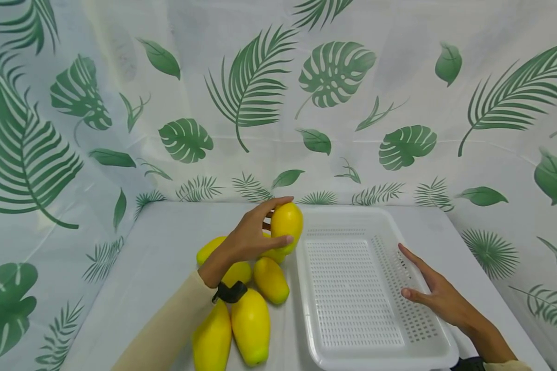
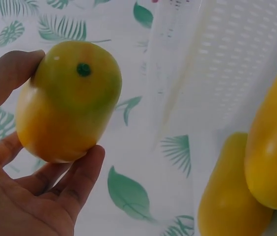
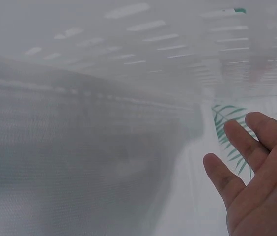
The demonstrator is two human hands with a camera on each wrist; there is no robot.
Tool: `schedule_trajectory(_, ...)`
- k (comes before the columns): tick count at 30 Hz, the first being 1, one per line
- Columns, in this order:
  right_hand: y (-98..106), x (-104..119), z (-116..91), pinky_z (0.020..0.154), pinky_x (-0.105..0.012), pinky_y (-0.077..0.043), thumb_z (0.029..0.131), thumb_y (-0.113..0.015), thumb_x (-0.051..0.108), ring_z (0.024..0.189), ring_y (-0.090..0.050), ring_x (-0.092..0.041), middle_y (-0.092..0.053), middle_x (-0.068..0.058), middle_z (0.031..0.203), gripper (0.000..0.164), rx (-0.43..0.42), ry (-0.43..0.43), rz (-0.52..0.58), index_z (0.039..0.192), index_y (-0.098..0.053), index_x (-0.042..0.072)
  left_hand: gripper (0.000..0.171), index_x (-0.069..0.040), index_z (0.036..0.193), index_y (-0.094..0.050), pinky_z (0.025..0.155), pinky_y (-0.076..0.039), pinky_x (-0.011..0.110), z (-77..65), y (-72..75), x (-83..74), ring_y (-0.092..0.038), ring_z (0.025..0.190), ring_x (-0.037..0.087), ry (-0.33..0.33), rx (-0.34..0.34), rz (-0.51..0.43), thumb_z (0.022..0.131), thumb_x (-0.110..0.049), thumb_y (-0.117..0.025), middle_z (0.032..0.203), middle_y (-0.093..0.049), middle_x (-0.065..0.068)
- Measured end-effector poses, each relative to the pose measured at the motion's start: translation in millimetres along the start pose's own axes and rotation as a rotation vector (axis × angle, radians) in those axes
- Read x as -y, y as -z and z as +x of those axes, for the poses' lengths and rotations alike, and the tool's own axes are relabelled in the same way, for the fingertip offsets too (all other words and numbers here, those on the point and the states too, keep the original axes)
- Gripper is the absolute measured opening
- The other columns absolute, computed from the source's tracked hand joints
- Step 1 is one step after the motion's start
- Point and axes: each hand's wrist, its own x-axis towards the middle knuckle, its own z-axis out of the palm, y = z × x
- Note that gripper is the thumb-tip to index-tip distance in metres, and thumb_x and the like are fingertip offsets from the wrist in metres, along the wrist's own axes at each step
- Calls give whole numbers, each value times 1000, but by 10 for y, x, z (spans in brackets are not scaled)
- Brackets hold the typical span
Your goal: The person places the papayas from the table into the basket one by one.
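Observation:
My left hand [image 1: 248, 237] grips a yellow mango [image 1: 288, 224], held up just off the left rim of a white plastic basket [image 1: 353, 293]. In the left wrist view, thumb and fingers spread around the mango [image 2: 69, 103], its small green stem spot facing the camera. My right hand [image 1: 445, 301] rests at the basket's right rim, thumb over the inner side. Seen from the right wrist, that hand's fingers [image 3: 246, 145] reach out fairly straight and apart beside the basket's slotted wall [image 3: 143, 34]. Below my left arm lie several more yellow fruits, including a small one [image 1: 271, 281] and a large one [image 1: 250, 327].
A pale cloth covers the table [image 1: 153, 247]. Behind and at both sides hangs a white sheet [image 1: 269, 154] printed with green leaves. The basket fills the table's right half, its perforated floor bare. Another long yellow fruit [image 1: 212, 337] lies at the front left.

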Motion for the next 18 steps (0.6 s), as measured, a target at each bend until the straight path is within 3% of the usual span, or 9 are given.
schedule_trajectory(6,1,-20,3,64,-46,-66,97,-71,13,114,-69,-59,-18,-37,171,101,1,-5,36,173,-7,32,80,-32,162,-41,102,-58,43,74,-69,-15,-65,116,21,21,-5,-12,93,-31,-81,155,-54,-1)
schedule_trajectory(18,5,-3,-5,65,-46,-67,97,-71,12,119,-63,-65,-15,-36,172,101,0,-3,24,173,-7,33,78,-34,159,-44,100,-60,41,232,-229,8,-65,118,21,44,6,-53,91,-30,-83,150,-57,-2)
